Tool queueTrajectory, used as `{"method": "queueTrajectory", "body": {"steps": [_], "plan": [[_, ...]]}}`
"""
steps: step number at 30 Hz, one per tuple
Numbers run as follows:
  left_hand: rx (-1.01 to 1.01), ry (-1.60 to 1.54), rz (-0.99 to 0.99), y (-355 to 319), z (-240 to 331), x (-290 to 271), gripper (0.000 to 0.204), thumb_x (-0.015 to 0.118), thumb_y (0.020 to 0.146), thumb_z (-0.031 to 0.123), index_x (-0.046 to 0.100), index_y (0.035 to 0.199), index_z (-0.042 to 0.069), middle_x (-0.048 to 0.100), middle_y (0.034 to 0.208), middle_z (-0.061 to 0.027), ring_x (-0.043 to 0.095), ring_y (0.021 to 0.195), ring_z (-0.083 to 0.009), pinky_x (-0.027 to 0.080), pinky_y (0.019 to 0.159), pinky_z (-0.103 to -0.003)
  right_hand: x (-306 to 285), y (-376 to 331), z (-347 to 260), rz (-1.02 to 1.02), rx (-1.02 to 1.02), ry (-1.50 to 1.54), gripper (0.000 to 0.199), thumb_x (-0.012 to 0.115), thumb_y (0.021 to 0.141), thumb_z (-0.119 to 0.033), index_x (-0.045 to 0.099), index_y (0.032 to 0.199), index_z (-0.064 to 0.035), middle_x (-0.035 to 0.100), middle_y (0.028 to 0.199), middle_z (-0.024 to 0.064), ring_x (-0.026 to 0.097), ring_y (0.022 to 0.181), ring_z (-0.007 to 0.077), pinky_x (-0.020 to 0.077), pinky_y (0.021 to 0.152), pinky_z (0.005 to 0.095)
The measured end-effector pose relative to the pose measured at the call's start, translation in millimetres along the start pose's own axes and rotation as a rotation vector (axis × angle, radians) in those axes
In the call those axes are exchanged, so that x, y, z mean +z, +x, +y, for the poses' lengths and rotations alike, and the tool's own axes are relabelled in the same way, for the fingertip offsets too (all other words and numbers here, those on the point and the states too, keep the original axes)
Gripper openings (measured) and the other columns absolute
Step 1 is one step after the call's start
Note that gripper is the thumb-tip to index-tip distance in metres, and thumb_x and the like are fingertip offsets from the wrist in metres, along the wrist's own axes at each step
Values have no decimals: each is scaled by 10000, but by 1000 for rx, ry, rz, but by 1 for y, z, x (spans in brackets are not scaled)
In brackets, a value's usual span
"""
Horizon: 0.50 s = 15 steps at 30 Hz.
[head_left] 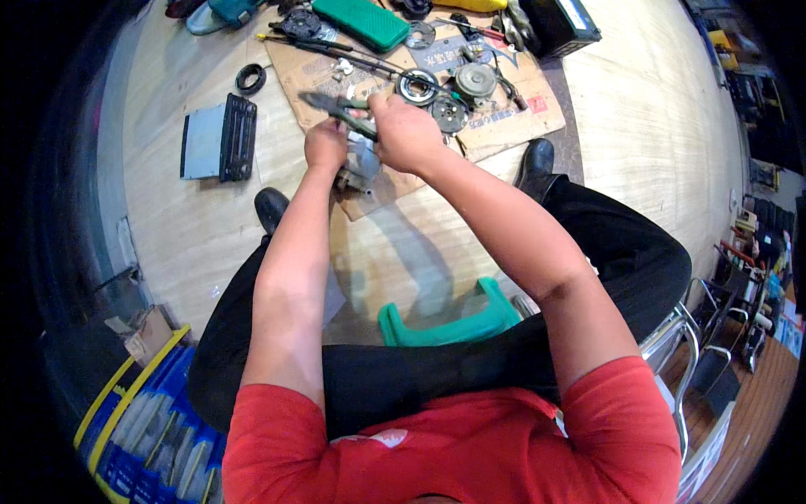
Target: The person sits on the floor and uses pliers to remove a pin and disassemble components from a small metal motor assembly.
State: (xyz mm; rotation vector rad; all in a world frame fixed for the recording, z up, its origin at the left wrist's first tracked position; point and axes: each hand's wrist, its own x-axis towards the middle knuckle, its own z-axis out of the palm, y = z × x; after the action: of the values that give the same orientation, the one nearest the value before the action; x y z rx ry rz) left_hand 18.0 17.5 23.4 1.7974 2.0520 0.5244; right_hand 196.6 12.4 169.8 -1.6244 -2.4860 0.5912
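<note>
My right hand (405,133) is closed round the green handles of a pair of pliers (340,107). The dark jaws point left, just above my left hand (326,146). The fingers of that hand are curled against a grey metal part (361,165), which hangs low over the near edge of a flattened cardboard sheet (537,126). My hands hide most of this part, so its kind is unclear. Beyond my right hand lie a round ring-shaped part (416,86), a dark round part (449,115) and a silver round motor-like part (476,82).
A car stereo unit (210,140) and a black ring (250,79) lie on the floor at left. Behind stand a green case (363,23) and a black battery (561,27). A green plastic stool (453,323) is between my legs. Metal chair tubing (684,353) is at right.
</note>
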Motion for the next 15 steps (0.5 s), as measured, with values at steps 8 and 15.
{"method": "queueTrajectory", "body": {"steps": [8,15], "plan": [[-115,-178,-112,-13,-1,-7,557,696,854,317,551,1337,79,643,1214,-202,610,1127,-381,486,946,-454,60,-48,103,-11,337,0,335,610,801,-41,485,1112,-32,595,1074,219,627,1006,389,530,832,471],[-192,-35,-310,-29,35,-17,979,886,629,360,399,1407,19,537,1351,-221,529,1258,-361,455,1025,-428,108,-93,185,-144,603,-46,471,748,789,-183,487,1150,-30,588,1118,216,611,1066,388,524,886,466]]}}
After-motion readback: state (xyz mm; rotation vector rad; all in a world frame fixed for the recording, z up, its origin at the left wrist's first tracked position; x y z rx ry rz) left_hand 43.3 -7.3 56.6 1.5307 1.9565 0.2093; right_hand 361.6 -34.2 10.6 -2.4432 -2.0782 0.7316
